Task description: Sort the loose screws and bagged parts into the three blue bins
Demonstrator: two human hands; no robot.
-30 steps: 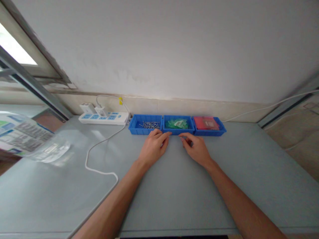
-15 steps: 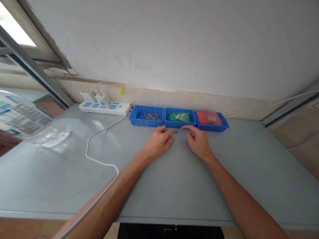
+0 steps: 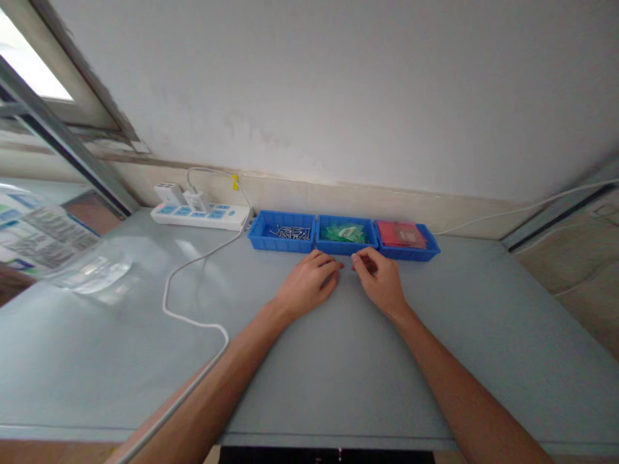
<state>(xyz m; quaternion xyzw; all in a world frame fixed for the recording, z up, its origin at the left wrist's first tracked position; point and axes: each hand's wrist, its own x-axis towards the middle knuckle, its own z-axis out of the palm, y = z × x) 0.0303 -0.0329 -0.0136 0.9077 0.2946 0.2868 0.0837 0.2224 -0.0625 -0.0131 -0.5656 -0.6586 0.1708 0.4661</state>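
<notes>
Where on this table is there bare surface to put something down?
Bare table right of the right hand, and near the front edge between the forearms. Crowded along the wall: power strip, three blue trays. The white cord crosses the left part.

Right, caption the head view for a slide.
Both hands, left hand and right hand, rest before three blue trays on a grey table.

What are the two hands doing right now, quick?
Left hand: loosely curled, palm down on the grey table, holding nothing visible.
Right hand: fingertips pinched together; whether they hold anything cannot be told.
</notes>
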